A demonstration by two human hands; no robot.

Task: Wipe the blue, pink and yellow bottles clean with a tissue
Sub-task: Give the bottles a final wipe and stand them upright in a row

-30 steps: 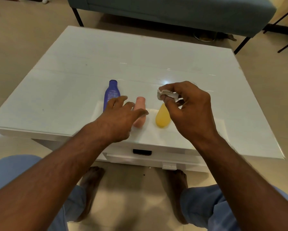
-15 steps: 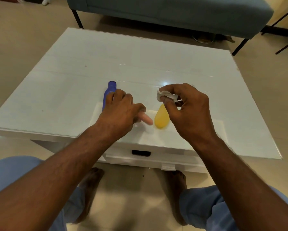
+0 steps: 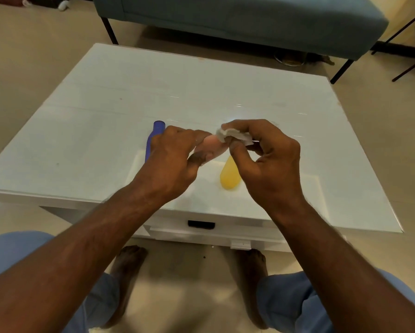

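Blue bottle (image 3: 153,138): lying near the table (image 3: 81,131) front edge, partly behind the left hand (image 3: 173,162); no legible label. Pink bottle (image 3: 211,147): gripped by the left hand, now lifted off the table. Tissue (image 3: 233,135): pinched in the right hand (image 3: 266,159), now touching the pink bottle. Yellow bottle (image 3: 230,175): lying unmoved near the front edge.

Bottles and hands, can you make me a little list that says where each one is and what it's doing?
pink bottle: held up by the left hand
tissue: crumpled, pinched in the right hand, touching the pink bottle's end
blue bottle: lying on the white table, partly behind the left hand
yellow bottle: lying on the table below the right hand
wiping now: pink bottle
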